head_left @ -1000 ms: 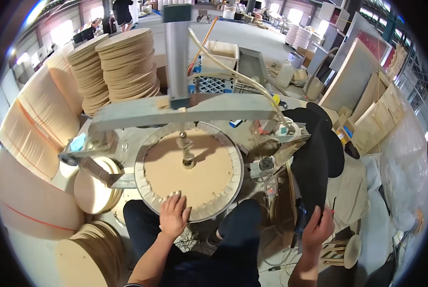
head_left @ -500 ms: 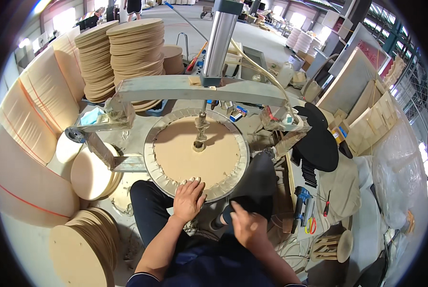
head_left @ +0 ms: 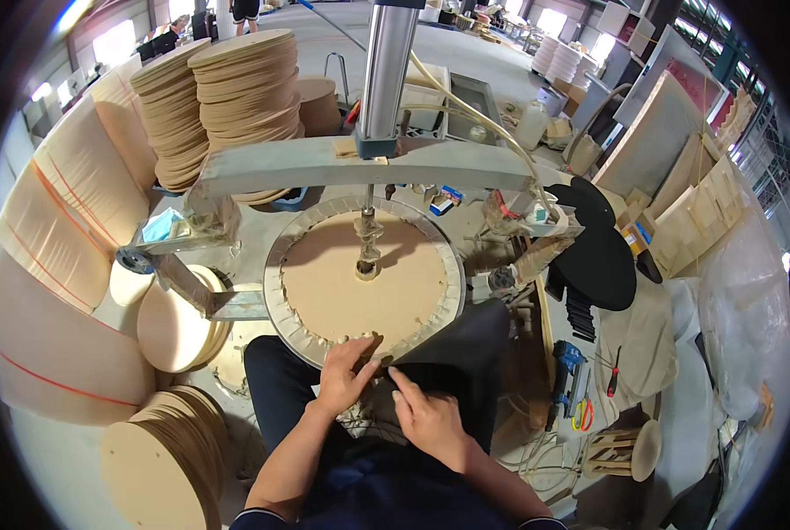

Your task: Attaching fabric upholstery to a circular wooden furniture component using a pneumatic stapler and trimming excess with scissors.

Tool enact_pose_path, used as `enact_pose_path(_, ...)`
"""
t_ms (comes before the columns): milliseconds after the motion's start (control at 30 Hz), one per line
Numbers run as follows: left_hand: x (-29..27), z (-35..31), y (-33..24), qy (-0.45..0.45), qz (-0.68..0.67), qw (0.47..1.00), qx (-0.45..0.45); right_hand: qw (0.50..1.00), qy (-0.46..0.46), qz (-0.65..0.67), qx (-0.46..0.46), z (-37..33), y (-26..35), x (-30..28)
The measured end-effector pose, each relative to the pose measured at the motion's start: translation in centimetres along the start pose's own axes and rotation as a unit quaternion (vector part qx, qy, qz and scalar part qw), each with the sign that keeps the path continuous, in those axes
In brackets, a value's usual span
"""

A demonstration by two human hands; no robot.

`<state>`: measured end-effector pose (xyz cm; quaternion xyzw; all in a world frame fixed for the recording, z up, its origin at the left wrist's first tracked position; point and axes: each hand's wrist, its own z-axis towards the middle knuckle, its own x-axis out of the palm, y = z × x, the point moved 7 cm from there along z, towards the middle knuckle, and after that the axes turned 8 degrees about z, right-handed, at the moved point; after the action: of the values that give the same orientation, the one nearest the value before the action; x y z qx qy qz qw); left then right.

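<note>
A round tan board [head_left: 333,283] lies under a press rod, with pale cloth [head_left: 277,296] gathered in folds around its rim. My left hand [head_left: 343,375] rests on the near rim, fingertips lying on the folds and thumb apart. Just to its right is my right hand [head_left: 426,415], index finger stretched toward the left thumb and the other fingers bent. A dark sheet [head_left: 452,344] that looks like black cloth drapes over my right knee, its corner reaching the fingertips. Whether either hand pinches that corner is hard to see. The metal cylinder [head_left: 388,79] stands above the board's middle.
A grey crossbar [head_left: 280,168] spans above the board. Stacks of round boards [head_left: 245,88] stand at far left, with more discs [head_left: 161,459] at near left. To the right lie black cloth discs [head_left: 593,256], a blue staple gun [head_left: 570,371], yellow-red scissors [head_left: 582,413] and a screwdriver [head_left: 615,371].
My right hand has moved left and forward to the board's near edge beside my left hand. The dark sheet's corner now reaches between them. The left hand stays on the rim.
</note>
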<state>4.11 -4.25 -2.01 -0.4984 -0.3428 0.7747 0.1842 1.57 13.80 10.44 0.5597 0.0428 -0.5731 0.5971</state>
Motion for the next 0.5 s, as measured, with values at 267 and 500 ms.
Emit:
enact_pose_path(267,-3.0,-1.7,0.2,0.051,-0.383,0.904,-0.181,0.992,0.114,0.05,-0.014,0.8,-0.7,7.3)
enact_pose_path(500,-3.4,-2.8,6.4,-0.043,-0.351,0.878,-0.323,0.978,0.171,0.121,0.013,0.8,0.1,8.8)
